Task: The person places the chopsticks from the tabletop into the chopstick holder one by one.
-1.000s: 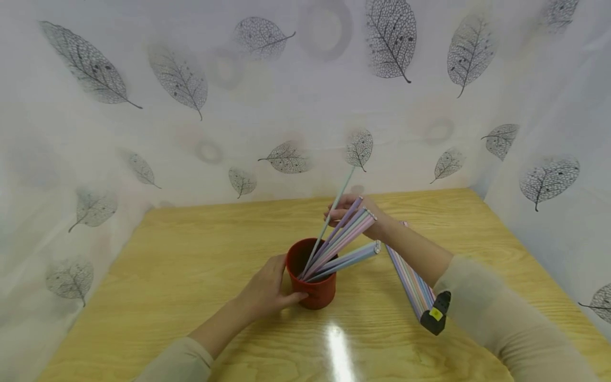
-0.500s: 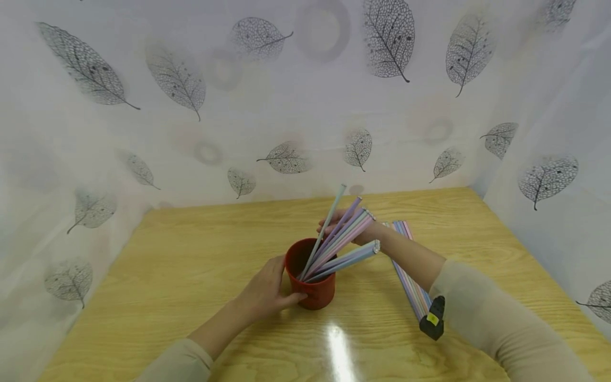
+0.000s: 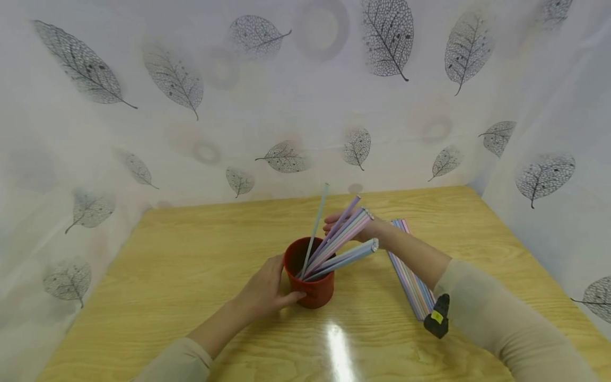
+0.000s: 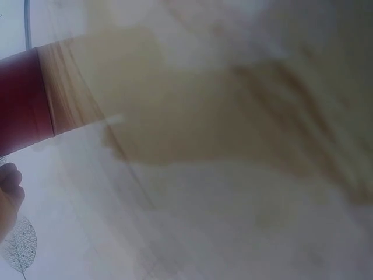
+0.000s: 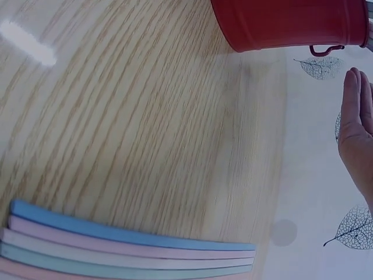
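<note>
A red metal bucket [image 3: 317, 294] stands on the wooden table, with a small loop on its side in the right wrist view. My left hand [image 3: 260, 292] holds it from the left, thumb across the front. Several pastel straws [image 3: 341, 237] lean rightward out of the bucket. One mint-green straw [image 3: 315, 228] rises more upright at their left. Behind the leaning straws is my right hand [image 3: 368, 232], partly hidden by them in the head view. In the right wrist view its fingers [image 5: 351, 96] are straight, near the bucket's rim, and hold nothing.
More pastel straws [image 3: 408, 281] lie side by side on the table [image 3: 200, 254], under and beside the right forearm. A black device [image 3: 436, 318] with a yellow mark sits at the right sleeve. Behind the table hangs a pale leaf-print curtain [image 3: 305, 106].
The mint-green straw has sunk into the bucket and tilted from right-leaning to nearly upright. My right hand has come away from it. The left hand has stayed on the bucket.
</note>
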